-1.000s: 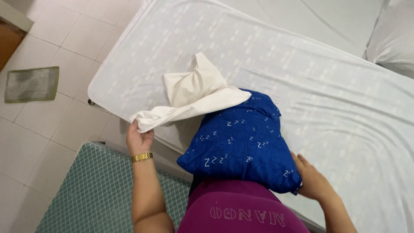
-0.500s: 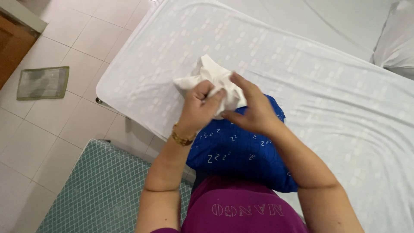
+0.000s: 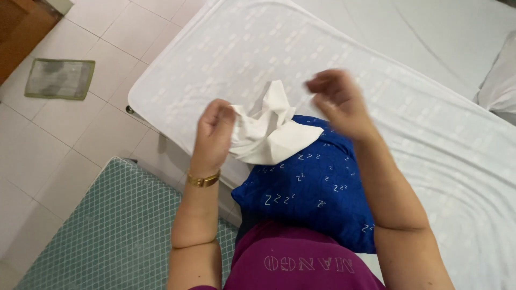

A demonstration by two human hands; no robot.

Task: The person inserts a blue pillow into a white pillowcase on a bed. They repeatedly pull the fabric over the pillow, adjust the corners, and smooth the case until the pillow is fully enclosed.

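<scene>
The left hand (image 3: pixel 214 134) grips a crumpled white cloth (image 3: pixel 267 129), fingers closed on its left edge, and holds it up over the near corner of the bed (image 3: pixel 226 59). The cloth's lower edge hangs onto the top of a blue pillow (image 3: pixel 312 198), which lies at the bed's near edge against the person's purple shirt (image 3: pixel 301 263). The right hand (image 3: pixel 336 99) is raised just right of the cloth, apart from it, blurred, fingers curled loosely with nothing in them. Beyond the hands the white sheet lies flat and wide toward the far side; a second pillow (image 3: pixel 497 80) sits at the right edge. Left of the bed corner is tiled floor (image 3: pixel 70 139), with a small mat (image 3: pixel 59 79) well off and a green mat (image 3: pixel 113 231) just below the left arm.
</scene>
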